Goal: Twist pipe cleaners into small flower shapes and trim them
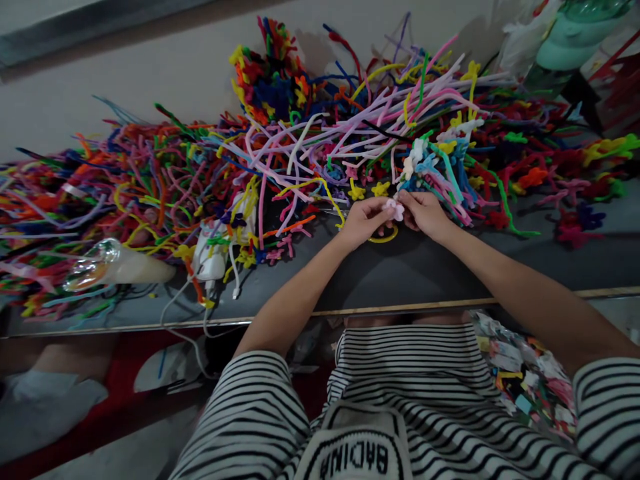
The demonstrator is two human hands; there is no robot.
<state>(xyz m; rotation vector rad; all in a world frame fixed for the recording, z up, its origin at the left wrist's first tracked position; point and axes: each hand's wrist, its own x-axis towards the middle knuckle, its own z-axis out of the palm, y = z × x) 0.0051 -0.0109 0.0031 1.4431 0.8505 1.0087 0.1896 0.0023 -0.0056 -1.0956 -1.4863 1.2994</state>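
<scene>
Between my two hands, above the dark table, is a small pale pink pipe cleaner flower (395, 210). My left hand (364, 220) pinches it from the left with thumb and fingers. On the other side my right hand (421, 212) has its fingers closed at the flower's upper edge. A yellow ring-shaped handle (389, 235), likely of scissors, lies under my left hand. Just behind my hands sit small yellow pipe cleaner flowers (381, 189). A bunch of blue, white and pink pipe cleaner pieces (433, 167) lies beyond my right hand.
A long heap of colourful pipe cleaners (165, 160) lines the back of the table (400, 273). At the left are a white charger with cables (210, 257) and a clear plastic-wrapped thing (125, 263). A pale green container (570, 40) stands at the back right. Scraps (535, 380) fill the lower right.
</scene>
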